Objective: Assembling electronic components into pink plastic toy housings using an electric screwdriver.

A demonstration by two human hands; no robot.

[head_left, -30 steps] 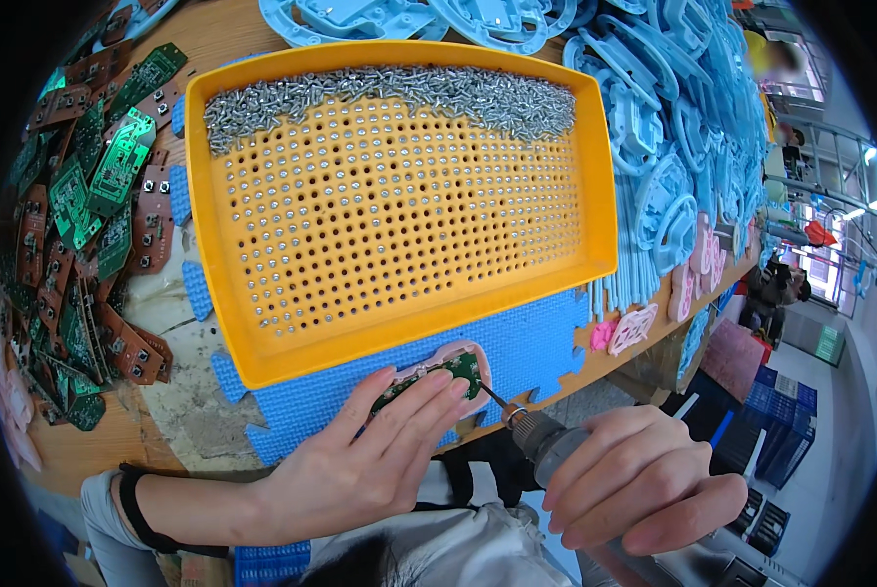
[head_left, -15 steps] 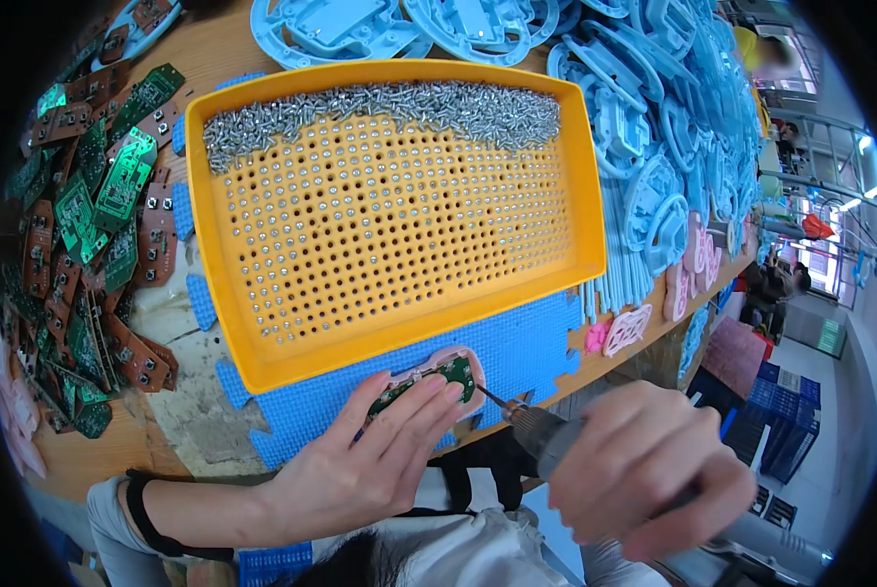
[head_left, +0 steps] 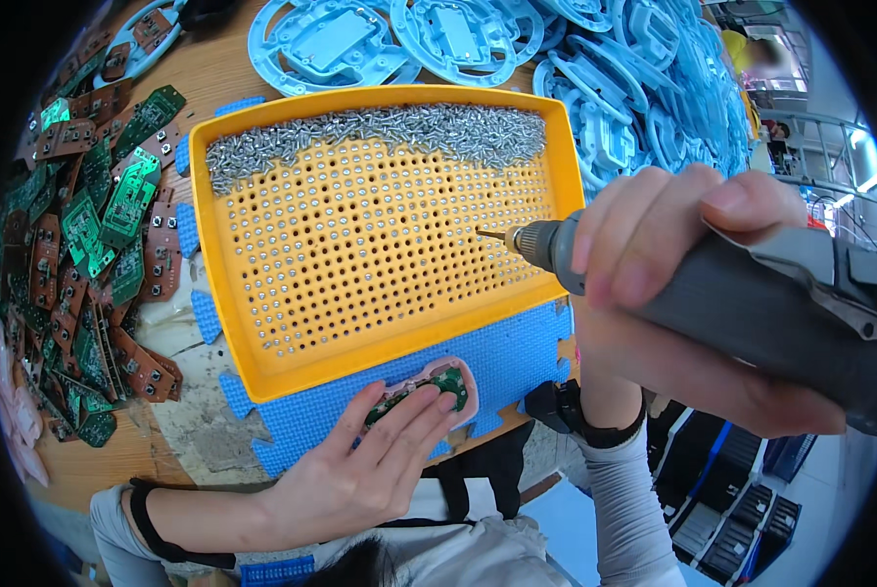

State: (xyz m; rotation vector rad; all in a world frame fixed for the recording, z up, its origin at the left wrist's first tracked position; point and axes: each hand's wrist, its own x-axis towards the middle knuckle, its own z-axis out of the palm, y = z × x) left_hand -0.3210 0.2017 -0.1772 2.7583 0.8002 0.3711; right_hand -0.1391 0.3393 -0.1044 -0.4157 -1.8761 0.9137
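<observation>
My right hand (head_left: 673, 264) is wrapped round a grey electric screwdriver (head_left: 752, 313), held over the right part of a yellow tray (head_left: 399, 364). The bit (head_left: 490, 234) points left, above rows of small holes, many with screw heads in them. I cannot tell whether the tip touches a screw. Below the tray, my left hand (head_left: 360, 470) holds a pink plastic shell (head_left: 470, 386) down on a blue foam mat (head_left: 517, 352). Its fingers lie across a green circuit board (head_left: 445, 383) seated in the shell and hide part of it.
Loose silver screws (head_left: 399, 132) are heaped along the tray's far side. Green and brown circuit boards (head_left: 130, 196) are piled at the left. Light blue plastic housings (head_left: 458, 39) lie behind the tray and at the far right. Pink parts (head_left: 18, 411) sit at the left edge.
My right hand has lifted the electric screwdriver from the pink shell up over the tray. My left hand stays on the shell and board.
</observation>
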